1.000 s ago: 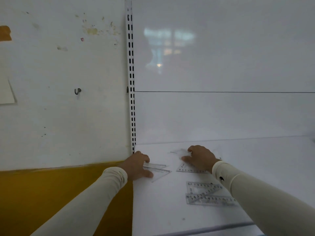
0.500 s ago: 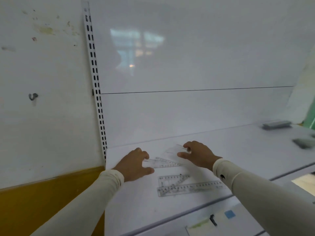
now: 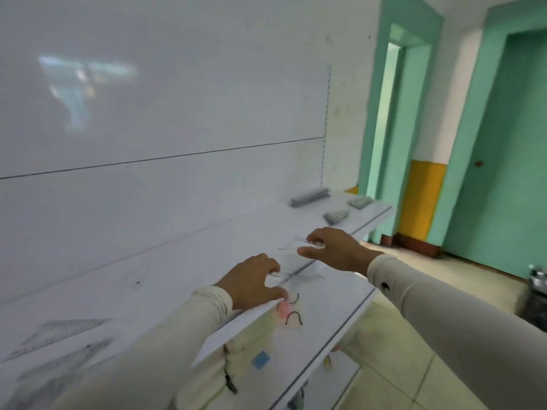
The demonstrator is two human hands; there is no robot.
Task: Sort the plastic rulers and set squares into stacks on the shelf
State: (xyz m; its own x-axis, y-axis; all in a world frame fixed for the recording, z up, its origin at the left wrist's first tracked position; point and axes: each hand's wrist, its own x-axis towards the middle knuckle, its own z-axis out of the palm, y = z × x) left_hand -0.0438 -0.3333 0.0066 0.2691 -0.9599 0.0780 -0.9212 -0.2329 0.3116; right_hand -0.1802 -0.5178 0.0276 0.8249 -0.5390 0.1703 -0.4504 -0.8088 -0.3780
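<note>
— Set squares, clear plastic ones: where are they now?
— One clear set square is pinched between thumb and fingers of the right hand, lifted above the white shelf near its front edge. The left hand grips another clear plastic piece, thumb below and fingers curled over it, just past the shelf's front edge. Motion blur keeps me from telling whether that one is a ruler or a set square.

— And the sorted piles?
— Toward the shelf's far right end there are three grey stacks: a long stack of rulers against the back panel, a triangular stack nearer the front edge, and a second triangular stack close to the right corner. They sit apart from each other.

— Anything at the other end?
— Yes, at the near left end some loose rulers and set squares lie flat, badly blurred, so I cannot count them.

— What lies below?
— A lower shelf juts out farther, carrying a blue sticky note and pale sheets with black curved marks. Beyond the shelves stands a green door in a green frame.
</note>
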